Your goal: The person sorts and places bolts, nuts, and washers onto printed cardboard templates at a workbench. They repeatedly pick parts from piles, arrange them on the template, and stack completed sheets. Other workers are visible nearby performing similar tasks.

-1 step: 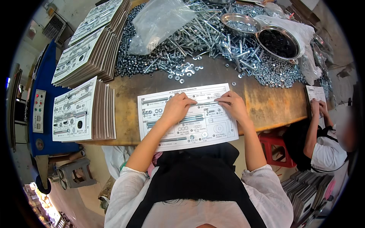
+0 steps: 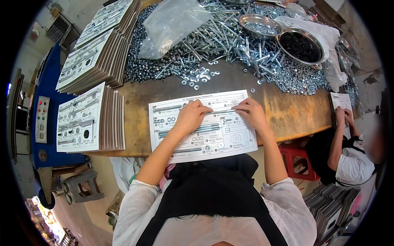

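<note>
We see the left hand [image 2: 191, 116] and the right hand [image 2: 253, 113] meeting over the upper half of a printed card [image 2: 172, 143], each pinching one end of a slim silver rod [image 2: 223, 111] between thumb and fingertips. The rod lies crosswise, right at the card's face; whether it is fully seated there, we cannot tell. Just below it we find thicker bolts [image 2: 211, 128] side by side across the card's middle, and near its lower edge a nut [image 2: 207, 148]. The card rests on the worn table [image 2: 137, 123], its near edge at the table's front. Beyond it we see loose washers [image 2: 201, 76] scattered before a big heap of screws [image 2: 223, 37], with a clear bag [image 2: 176, 24] lying on the heap's left part. Toward the right stand two steel bowls, one with pale washers [image 2: 261, 28] inside, the other with black pieces [image 2: 301, 46]. To the left we have stacked cards [image 2: 80, 119] loaded with hardware, beside a blue machine [image 2: 49, 78]. Off to the right, near a red stool [image 2: 293, 162], a co-worker [image 2: 353, 162] has both hands at another card [image 2: 340, 99].
</note>
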Action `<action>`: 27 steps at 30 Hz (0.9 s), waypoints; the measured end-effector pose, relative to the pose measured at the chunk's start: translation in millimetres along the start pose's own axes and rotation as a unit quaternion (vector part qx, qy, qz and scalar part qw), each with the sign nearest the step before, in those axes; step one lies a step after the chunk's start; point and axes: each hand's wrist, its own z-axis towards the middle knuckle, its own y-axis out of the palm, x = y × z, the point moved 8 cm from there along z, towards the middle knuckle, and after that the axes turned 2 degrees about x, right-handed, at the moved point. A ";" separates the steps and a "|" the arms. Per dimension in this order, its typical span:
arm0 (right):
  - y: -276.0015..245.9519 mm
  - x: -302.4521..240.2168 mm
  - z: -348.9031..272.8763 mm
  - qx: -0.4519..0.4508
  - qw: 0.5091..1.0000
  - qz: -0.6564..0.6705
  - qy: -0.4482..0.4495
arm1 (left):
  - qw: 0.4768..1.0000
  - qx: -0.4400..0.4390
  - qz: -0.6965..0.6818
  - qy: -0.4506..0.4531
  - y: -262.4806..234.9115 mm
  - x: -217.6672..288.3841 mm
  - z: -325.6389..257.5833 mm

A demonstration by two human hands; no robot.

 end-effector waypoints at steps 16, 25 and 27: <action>3.5 -7.6 35.2 0.031 0.989 0.140 0.020 | 0.924 0.308 0.117 -0.195 -110.0 -132.1 38.2; 83.9 -17.7 211.3 0.133 0.977 0.130 0.105 | 0.928 0.253 0.167 -0.217 -105.5 -170.5 71.6; 97.6 -27.7 219.3 0.159 0.975 0.079 0.130 | 0.927 0.241 0.166 -0.235 -106.2 -170.4 73.7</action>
